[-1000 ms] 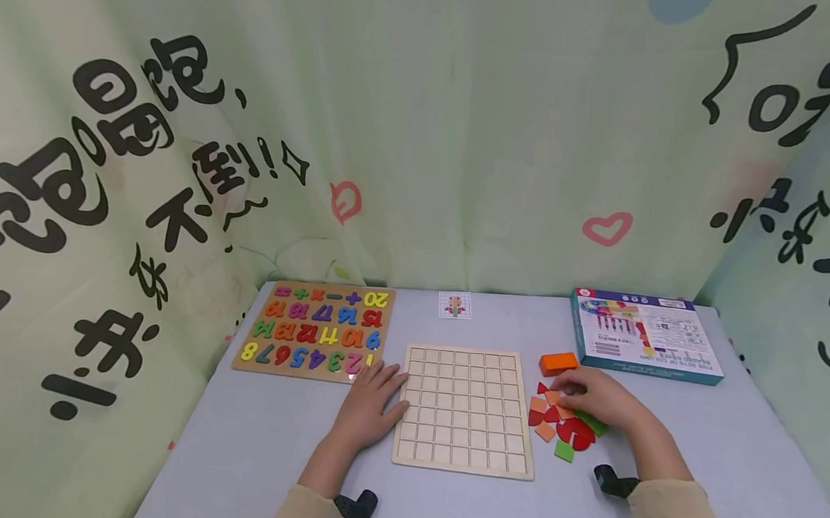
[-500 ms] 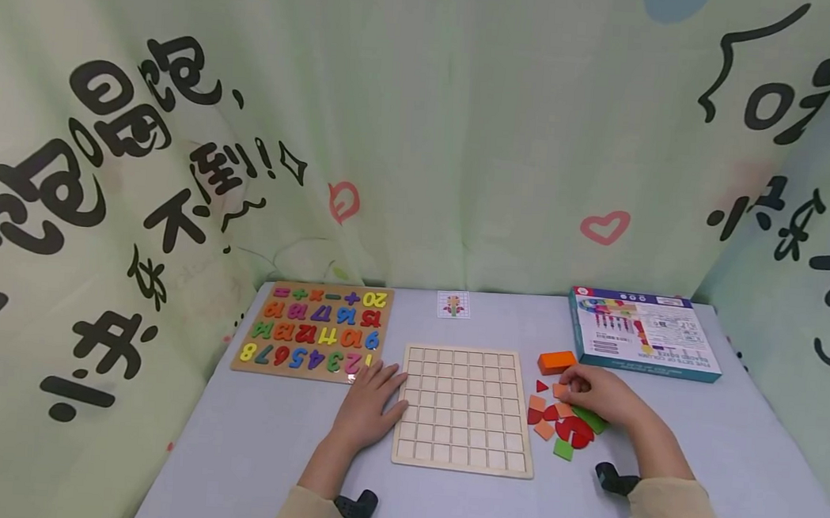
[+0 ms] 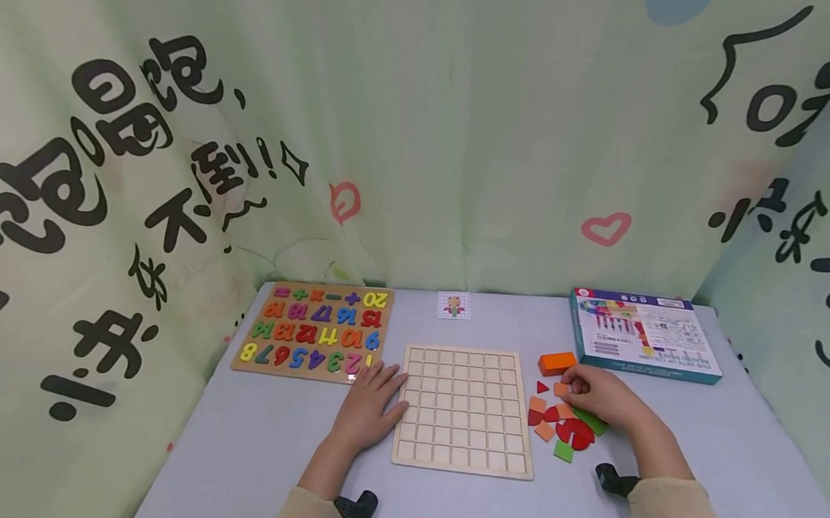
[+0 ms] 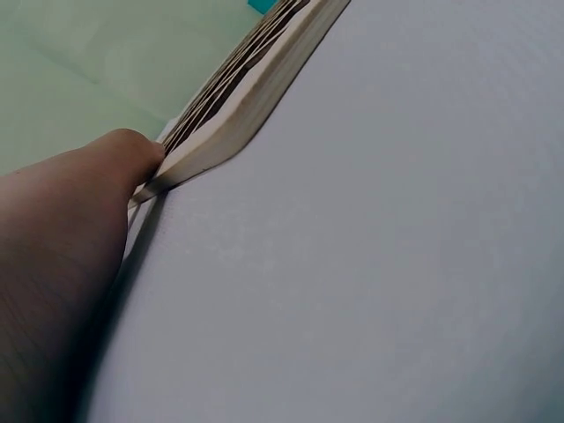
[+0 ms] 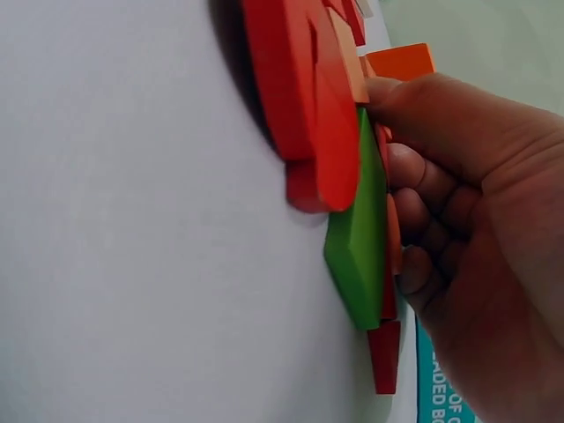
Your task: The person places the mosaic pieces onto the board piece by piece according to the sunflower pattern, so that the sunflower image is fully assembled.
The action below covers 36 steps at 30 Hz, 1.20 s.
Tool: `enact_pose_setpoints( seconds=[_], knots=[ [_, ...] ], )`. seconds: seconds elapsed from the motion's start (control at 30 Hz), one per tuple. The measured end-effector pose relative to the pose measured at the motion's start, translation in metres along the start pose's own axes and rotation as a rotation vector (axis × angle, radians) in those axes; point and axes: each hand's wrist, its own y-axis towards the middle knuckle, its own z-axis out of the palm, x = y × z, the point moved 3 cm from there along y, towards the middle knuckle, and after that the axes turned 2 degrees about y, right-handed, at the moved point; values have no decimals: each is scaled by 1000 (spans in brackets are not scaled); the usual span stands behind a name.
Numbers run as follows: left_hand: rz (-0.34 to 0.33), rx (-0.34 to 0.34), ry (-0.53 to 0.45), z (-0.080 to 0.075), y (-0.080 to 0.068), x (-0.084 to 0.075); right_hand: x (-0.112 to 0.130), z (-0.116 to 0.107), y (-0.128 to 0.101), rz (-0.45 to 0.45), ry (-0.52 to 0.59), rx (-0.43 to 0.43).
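Nearest the camera are the two wrists with beige sleeves, each with a small black strap piece (image 3: 355, 505) lying on the grey table (image 3: 246, 455).

The left hand (image 3: 369, 403) lies flat with the fingers straight and relaxed, gripping nothing. Its fingertips press against the left edge of the wooden grid board (image 3: 463, 408), and the left wrist view shows a finger right up against that edge (image 4: 225, 132). The board sits between the two hands, and every square in it looks unfilled.

The right hand (image 3: 602, 397) rests on top of a little pile of colored wooden pieces (image 3: 562, 426) just right of the board. The fingers are curled over the pile, and the fingertips seem to pinch a small light-orange piece (image 3: 559, 390) at the far-left side of the heap. In the right wrist view the thumb and curled fingers sit against the stack (image 5: 352, 176): red rounded pieces, a green square (image 5: 361, 238), and orange bits. A small green piece (image 3: 563, 450) lies at the near edge of the pile.

Just past the right hand's fingertips is an orange block (image 3: 558, 363). Beyond that, further right, lies a flat teal box (image 3: 646, 336) with printing on it.

Past the left hand is a wooden number puzzle (image 3: 314, 330) full of colored digits. A small pattern card (image 3: 454, 305) lies beyond the grid board, near the printed curtain backdrop (image 3: 423, 133).
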Motion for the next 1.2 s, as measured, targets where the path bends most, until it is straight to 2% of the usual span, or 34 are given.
enact_pose_setpoints(
  seconds=[0.33,0.77,0.97,1.2],
  knots=[
    [13,-11,8,-1,1,-1,4,-7,-5,-40,-21,-24],
    [6,8,-7,-1,1,-3,42,-18,-7,-95,-33,-46],
    [10,14,-3,-4,-1,-5,64,-7,3,-145,5,-14],
    [9,14,7,-5,-2,-4,94,20,22,-180,16,11]
  ],
)
